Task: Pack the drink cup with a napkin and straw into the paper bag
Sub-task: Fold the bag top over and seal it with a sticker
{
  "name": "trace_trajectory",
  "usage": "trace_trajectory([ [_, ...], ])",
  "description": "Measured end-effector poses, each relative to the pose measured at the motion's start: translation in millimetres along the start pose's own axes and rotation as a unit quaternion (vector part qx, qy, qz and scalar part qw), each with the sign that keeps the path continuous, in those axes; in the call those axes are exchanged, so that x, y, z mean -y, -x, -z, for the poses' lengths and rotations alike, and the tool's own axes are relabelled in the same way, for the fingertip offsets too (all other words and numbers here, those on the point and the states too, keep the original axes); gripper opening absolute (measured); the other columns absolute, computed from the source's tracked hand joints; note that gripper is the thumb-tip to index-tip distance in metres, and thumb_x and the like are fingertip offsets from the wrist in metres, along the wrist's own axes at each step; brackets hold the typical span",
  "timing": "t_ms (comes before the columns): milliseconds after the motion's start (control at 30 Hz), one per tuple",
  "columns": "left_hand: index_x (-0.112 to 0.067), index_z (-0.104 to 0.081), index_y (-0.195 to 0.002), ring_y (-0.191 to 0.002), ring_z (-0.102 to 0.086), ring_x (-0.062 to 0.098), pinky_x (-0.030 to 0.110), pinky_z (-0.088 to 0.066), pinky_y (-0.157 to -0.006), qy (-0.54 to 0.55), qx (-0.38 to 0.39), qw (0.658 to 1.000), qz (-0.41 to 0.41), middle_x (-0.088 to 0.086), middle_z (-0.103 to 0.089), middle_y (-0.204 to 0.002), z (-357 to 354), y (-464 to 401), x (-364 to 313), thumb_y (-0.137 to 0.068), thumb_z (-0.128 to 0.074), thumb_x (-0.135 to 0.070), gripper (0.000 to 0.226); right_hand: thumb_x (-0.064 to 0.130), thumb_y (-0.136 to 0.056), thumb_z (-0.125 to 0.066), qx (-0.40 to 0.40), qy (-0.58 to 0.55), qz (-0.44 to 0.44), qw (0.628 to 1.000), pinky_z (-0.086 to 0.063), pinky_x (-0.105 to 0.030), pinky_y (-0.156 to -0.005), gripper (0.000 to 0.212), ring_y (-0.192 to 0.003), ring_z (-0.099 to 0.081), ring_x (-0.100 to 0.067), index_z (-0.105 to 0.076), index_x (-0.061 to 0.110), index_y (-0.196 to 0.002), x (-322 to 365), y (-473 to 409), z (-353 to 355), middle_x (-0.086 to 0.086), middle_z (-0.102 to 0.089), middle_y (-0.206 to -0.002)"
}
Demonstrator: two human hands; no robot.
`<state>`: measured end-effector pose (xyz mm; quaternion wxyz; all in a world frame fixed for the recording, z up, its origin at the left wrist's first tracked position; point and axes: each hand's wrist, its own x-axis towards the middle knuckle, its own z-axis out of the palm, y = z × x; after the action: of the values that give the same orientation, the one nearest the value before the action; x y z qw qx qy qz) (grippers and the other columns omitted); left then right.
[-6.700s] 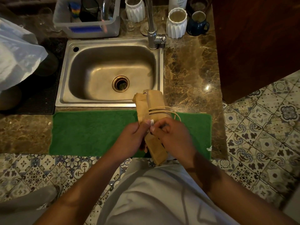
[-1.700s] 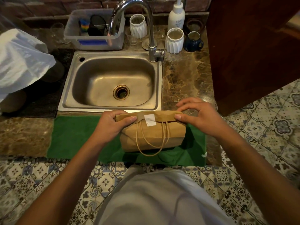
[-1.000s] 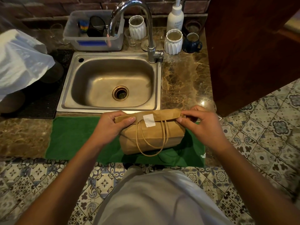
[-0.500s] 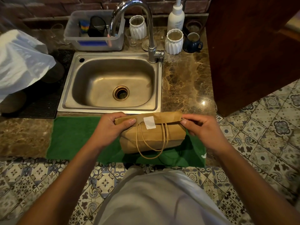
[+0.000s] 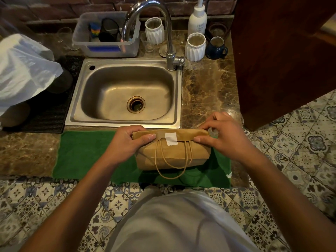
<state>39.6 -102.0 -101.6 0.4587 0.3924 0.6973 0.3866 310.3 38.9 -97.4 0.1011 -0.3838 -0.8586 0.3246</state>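
Head view, looking down at a marble counter (image 5: 209, 91).

One brown paper bag (image 5: 172, 153) stands on one green mat (image 5: 87, 153) at the counter's near edge, just in front of the steel sink (image 5: 125, 91). Its top is rolled down into a flat fold. One white sticker (image 5: 171, 139), blank with no print to read, sits across the fold's lower edge. Two twine handle loops (image 5: 171, 166) hang down the near face, the longer reaching onto the mat.

Two bare hands are on the bag. The left hand (image 5: 127, 142) is pinched on the left end of the fold, thumb on the near side and fingers behind. The right hand (image 5: 223, 137) is pinched on the right end, thumb under and fingertips on top.

The cup, napkin and straw are not visible; what is in the bag cannot be told.

Behind the sink:
- one chrome faucet (image 5: 163, 33)
- two white ribbed cups (image 5: 195, 47)
- one dark blue mug (image 5: 217, 48)
- one white pump bottle (image 5: 198, 19), label print too small to read
- one clear plastic tub (image 5: 107, 36) with a blue label and dark items inside

One white plastic bag (image 5: 23, 70) lies at far left.
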Motion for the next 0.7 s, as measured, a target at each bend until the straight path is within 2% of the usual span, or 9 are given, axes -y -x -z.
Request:
trace_trajectory([
  [100,-0.017,-0.077,-0.083,-0.068,-0.068,0.007,0.022,-0.054,-0.061,-0.007,0.0,1.0,-0.009,-0.005,-0.074,-0.072,1,-3,-2,-0.084,-0.077,-0.019,0.002,0.045,-0.077,-0.08,-0.018,0.0,0.018,1.0,-0.034,-0.032,-0.071,0.02,-0.092,-0.047,-0.014,-0.075,0.027,-0.084,-4,-4,-5,0.008,-0.061,-0.091],
  [200,-0.018,-0.076,-0.082,-0.068,-0.068,0.006,0.021,-0.054,-0.061,-0.014,0.004,1.0,-0.008,-0.004,-0.074,-0.073,2,-4,-2,-0.082,-0.077,-0.021,0.003,0.048,-0.076,-0.078,-0.016,-0.012,0.022,1.0,-0.041,-0.036,-0.074,0.021,-0.094,-0.05,-0.017,-0.075,0.029,-0.084,-6,-3,-5,0.01,-0.062,-0.092],
  [333,-0.016,-0.076,-0.083,-0.068,-0.068,0.006,0.021,-0.054,-0.061,-0.015,0.002,1.0,-0.003,-0.005,-0.073,-0.072,-1,-3,1,-0.084,-0.076,-0.02,0.005,0.065,-0.074,-0.069,0.044,0.016,0.03,0.998,-0.04,-0.036,-0.087,0.047,-0.112,-0.045,-0.012,-0.074,0.034,-0.109,3,-9,6,0.012,-0.061,-0.115],
  [400,-0.013,-0.076,-0.084,-0.067,-0.067,0.007,0.023,-0.053,-0.06,-0.018,-0.006,1.0,-0.008,-0.003,-0.073,-0.072,-4,-4,1,-0.084,-0.076,-0.022,0.009,0.074,-0.074,-0.06,0.068,0.055,0.049,0.995,-0.041,-0.038,-0.09,0.058,-0.113,-0.044,-0.011,-0.073,0.035,-0.114,13,-17,5,0.013,-0.062,-0.119],
  [467,-0.013,-0.077,-0.085,-0.067,-0.067,0.007,0.023,-0.053,-0.06,-0.028,-0.016,0.999,-0.015,-0.003,-0.074,-0.073,-7,-5,-1,-0.084,-0.077,-0.023,0.01,0.077,-0.076,-0.056,0.084,0.092,0.07,0.99,-0.042,-0.041,-0.092,0.061,-0.11,-0.045,-0.012,-0.073,0.033,-0.115,26,-26,0,0.013,-0.064,-0.117],
  [533,-0.017,-0.077,-0.084,-0.066,-0.067,0.006,0.022,-0.053,-0.059,-0.04,-0.014,0.999,-0.022,-0.004,-0.074,-0.073,-8,-5,-4,-0.084,-0.078,-0.025,0.008,0.072,-0.079,-0.061,0.096,0.115,0.084,0.985,-0.039,-0.039,-0.09,0.057,-0.105,-0.043,-0.012,-0.073,0.032,-0.117,38,-36,-5,0.011,-0.064,-0.115],
  [700,-0.016,-0.076,-0.083,-0.068,-0.067,0.01,0.03,-0.054,-0.062,-0.055,-0.006,0.998,-0.022,0.005,-0.074,-0.077,-7,-5,-5,-0.083,-0.078,-0.029,0.013,0.053,-0.087,-0.068,0.112,0.1,0.124,0.981,-0.031,-0.032,-0.074,0.035,-0.089,-0.043,-0.011,-0.076,0.025,-0.107,48,-47,-12,0.014,-0.058,-0.088],
])
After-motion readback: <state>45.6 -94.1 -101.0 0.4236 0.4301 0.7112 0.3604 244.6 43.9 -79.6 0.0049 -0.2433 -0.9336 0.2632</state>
